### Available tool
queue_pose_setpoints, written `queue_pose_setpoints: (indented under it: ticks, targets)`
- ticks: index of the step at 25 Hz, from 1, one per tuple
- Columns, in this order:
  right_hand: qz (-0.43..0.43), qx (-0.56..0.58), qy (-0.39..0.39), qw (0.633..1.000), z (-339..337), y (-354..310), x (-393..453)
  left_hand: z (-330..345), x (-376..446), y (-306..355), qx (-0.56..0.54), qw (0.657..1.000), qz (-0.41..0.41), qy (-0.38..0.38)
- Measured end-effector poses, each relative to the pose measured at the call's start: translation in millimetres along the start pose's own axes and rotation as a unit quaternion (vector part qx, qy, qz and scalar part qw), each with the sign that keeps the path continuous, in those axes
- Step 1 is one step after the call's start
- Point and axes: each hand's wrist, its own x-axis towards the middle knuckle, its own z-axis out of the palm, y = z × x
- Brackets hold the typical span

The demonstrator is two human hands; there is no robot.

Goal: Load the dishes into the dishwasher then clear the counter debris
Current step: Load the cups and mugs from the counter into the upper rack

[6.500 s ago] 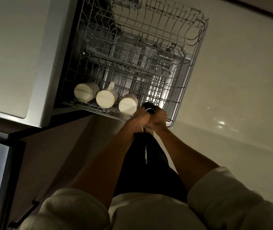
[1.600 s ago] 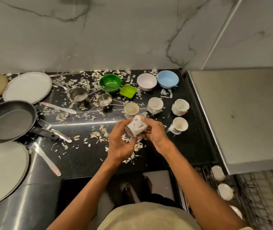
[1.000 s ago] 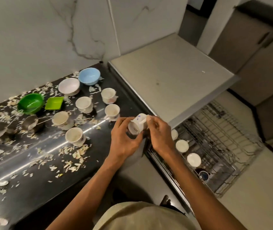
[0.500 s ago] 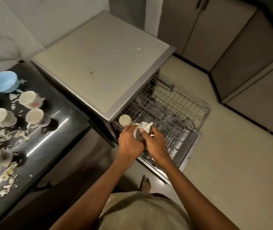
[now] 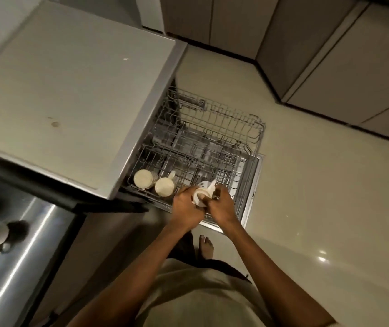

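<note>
A pale, glossy tiled floor (image 5: 318,185) fills the right of the kitchen, catching a small glint of light. Flat-fronted grey cabinet doors (image 5: 330,55) line its far edge, meeting at an inside corner above a dark plinth.

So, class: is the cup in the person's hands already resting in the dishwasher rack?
No, both hands still hold the cup above the rack.
</note>
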Motion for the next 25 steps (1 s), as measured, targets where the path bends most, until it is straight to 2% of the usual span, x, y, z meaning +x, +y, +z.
queue_pose_setpoints:
  ticks: [6,11,16,25]
  targets:
    - [0.031,0.020,0.048,0.998,-1,12,39,10,56,-19,-0.070,0.985,-0.051,-0.152]
    - [0.078,0.017,0.116,0.990,3,15,74,28,92,-41,-0.073,0.966,-0.076,-0.237]
    - [0.099,0.035,0.144,0.984,7,35,107,55,122,-58,-0.085,0.954,-0.126,-0.259]
    - [0.115,0.055,0.151,0.980,5,70,176,94,173,-58,-0.038,0.956,-0.166,-0.239]
